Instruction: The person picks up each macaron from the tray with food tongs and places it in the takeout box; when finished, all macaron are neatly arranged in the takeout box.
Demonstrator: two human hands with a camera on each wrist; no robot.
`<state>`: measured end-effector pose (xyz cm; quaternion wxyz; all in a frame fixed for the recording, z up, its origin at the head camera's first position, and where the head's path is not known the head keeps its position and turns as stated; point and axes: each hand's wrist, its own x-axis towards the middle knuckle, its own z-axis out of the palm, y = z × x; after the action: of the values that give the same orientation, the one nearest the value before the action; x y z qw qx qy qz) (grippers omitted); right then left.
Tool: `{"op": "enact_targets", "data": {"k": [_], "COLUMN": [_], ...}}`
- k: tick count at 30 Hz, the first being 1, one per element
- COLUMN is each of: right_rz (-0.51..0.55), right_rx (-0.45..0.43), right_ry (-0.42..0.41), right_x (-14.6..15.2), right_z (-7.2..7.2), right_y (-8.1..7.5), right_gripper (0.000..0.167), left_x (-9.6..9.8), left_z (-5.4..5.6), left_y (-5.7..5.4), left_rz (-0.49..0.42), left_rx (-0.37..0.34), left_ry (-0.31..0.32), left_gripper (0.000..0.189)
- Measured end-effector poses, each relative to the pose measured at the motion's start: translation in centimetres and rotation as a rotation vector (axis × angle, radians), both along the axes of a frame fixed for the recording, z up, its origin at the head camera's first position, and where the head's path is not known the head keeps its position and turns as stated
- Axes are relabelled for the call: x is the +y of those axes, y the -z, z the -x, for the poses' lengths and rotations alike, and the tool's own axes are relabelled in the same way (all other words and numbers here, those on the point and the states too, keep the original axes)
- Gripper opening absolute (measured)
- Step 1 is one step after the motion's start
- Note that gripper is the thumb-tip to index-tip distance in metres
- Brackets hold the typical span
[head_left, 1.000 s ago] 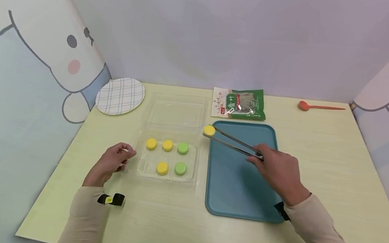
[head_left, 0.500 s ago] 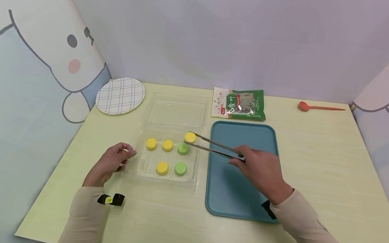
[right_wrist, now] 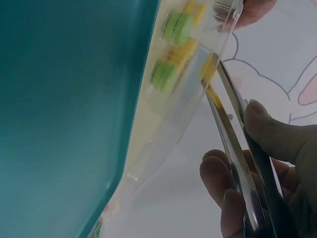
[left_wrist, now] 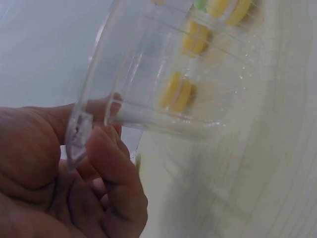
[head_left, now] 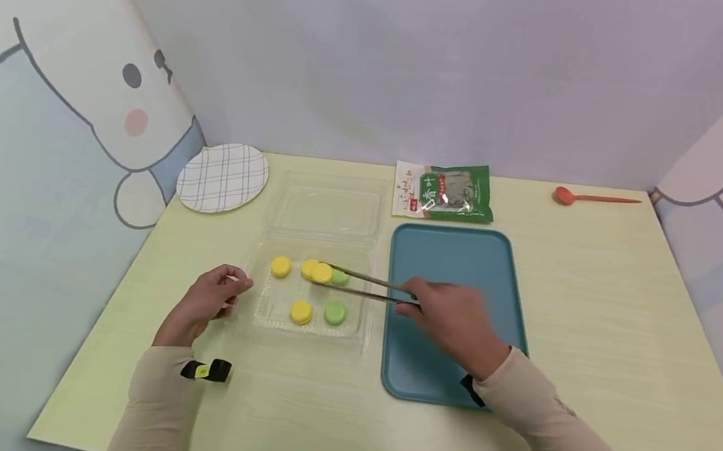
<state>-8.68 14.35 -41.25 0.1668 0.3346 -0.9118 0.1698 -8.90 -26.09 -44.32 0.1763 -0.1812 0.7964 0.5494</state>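
Observation:
A clear plastic hinged box [head_left: 275, 319] lies opened on the table, with several yellow and green macarons in its base. My left hand [head_left: 201, 303] pinches the box's left rim, thumb and fingers on its edge tab in the left wrist view. With my right hand [head_left: 454, 327] I grip metal tongs [head_left: 368, 296], whose tips clasp a yellow macaron [head_left: 322, 274] over the box. It partly covers a yellow and a green macaron in the back row. The front row shows a yellow macaron [head_left: 301, 313] and a green macaron [head_left: 335, 313]; another yellow macaron [head_left: 281, 267] sits back left.
Right of the box lies a blue tray [head_left: 423, 377], under my right hand. Behind it is a green and white food packet [head_left: 446, 191]. A checked plate [head_left: 222, 178] stands at the back left, an orange spoon [head_left: 565, 196] at the back right.
The tongs with the yellow macaron have moved left from the tray's edge, over the green macaron, to the middle of the box. My left hand has stayed in place.

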Motion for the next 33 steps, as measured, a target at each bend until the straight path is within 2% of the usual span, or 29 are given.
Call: {"op": "enact_targets", "data": {"k": [10, 14, 23, 33], "right_rz": [-0.019, -0.056, -0.128, -0.207], "right_rx": [-0.026, -0.007, -0.033, 0.032], "right_ry": [-0.044, -0.066, -0.085, -0.132], "right_x": [-1.8, -2.8, -5.4, -7.8], "right_z": [-0.1, -0.2, -0.3, -0.8], "right_y": [0.1, -0.2, -0.6, 0.0], "right_gripper": [0.032, 0.030, 0.027, 0.027], "left_x": [0.0, -0.1, 0.0, -0.2], "left_z": [0.0, 0.0, 0.1, 0.1], "left_y": [0.0, 0.0, -0.2, 0.0], "left_rz": [0.002, 0.001, -0.004, -0.007], "left_rx": [-0.001, -0.002, -0.009, -0.005], "left_ry": [-0.004, -0.002, 0.006, 0.020], "left_gripper": [0.021, 0.021, 0.022, 0.023]}}
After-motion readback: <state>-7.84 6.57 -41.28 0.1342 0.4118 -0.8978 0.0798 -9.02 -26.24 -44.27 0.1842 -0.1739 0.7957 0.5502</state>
